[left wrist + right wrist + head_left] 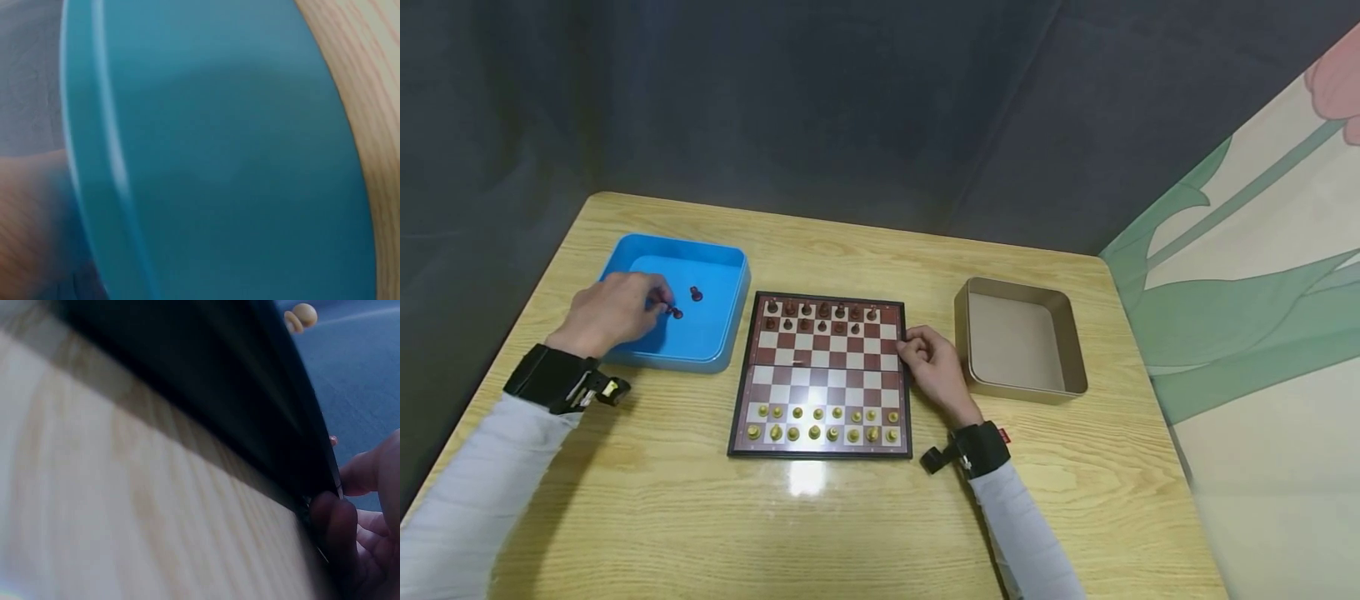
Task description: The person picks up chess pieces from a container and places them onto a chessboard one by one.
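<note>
My left hand (613,312) reaches into a blue tray (730,333), its fingertips at dark red chess pieces. It seems to pinch one, though the fingers partly hide it. Another dark red chess piece (696,293) lies apart in the tray. In the left wrist view, the tray's outer wall (237,156) covers most of the picture and hides the fingers. At the right edge of a chessboard (820,379), my right hand (934,367) grips the rim, thumb above and curled fingers against the side. Dark pieces (823,310) stand in far rows, gold pieces (815,432) in near rows.
Right of the board, beside my right hand, stands a bronze-coloured metal box (1015,333) with a pale inside. Everything rests on a wooden table (700,517). A dark curtain (850,125) hangs behind it, and a flower-patterned surface (1262,333) lies at the right.
</note>
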Action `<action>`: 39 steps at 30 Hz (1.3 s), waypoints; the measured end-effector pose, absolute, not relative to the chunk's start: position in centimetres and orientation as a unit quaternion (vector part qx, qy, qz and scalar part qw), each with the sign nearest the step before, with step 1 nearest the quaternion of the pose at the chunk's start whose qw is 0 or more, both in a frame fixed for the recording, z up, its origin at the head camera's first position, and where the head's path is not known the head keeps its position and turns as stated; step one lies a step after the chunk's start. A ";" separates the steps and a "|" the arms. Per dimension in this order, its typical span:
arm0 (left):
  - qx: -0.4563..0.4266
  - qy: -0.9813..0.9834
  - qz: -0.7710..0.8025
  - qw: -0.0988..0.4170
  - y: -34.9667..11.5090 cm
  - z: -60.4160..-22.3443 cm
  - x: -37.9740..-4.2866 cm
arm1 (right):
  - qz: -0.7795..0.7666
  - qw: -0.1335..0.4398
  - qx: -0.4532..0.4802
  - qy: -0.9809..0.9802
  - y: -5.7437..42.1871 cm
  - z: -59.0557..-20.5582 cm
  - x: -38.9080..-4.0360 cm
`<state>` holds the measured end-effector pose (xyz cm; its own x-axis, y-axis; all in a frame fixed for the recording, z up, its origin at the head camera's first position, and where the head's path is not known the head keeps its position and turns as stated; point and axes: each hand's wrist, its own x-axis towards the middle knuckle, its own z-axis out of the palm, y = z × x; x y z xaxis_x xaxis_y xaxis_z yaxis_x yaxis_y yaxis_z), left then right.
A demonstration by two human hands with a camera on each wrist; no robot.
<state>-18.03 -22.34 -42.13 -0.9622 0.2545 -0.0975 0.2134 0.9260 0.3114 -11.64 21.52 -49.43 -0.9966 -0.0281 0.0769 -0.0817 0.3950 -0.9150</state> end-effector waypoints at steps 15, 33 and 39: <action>0.143 0.978 0.150 0.031 -21.4 -40.4 -17.9 | 0.527 0.038 0.028 -0.849 21.8 -50.0 -11.5; 0.215 0.965 0.146 -0.021 -17.0 -38.1 -17.1 | 0.526 0.037 0.033 -0.849 21.1 -50.3 -11.4; 0.256 0.954 0.150 -0.043 -14.4 -37.3 -17.0 | 0.527 0.040 0.026 -0.849 21.4 -50.2 -11.7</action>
<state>-17.02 -14.37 -37.31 -0.8648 0.4762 0.1590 0.5020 0.8237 0.2636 -11.66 21.37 -50.16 -0.9956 -0.0016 0.0941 -0.0851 0.4432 -0.8924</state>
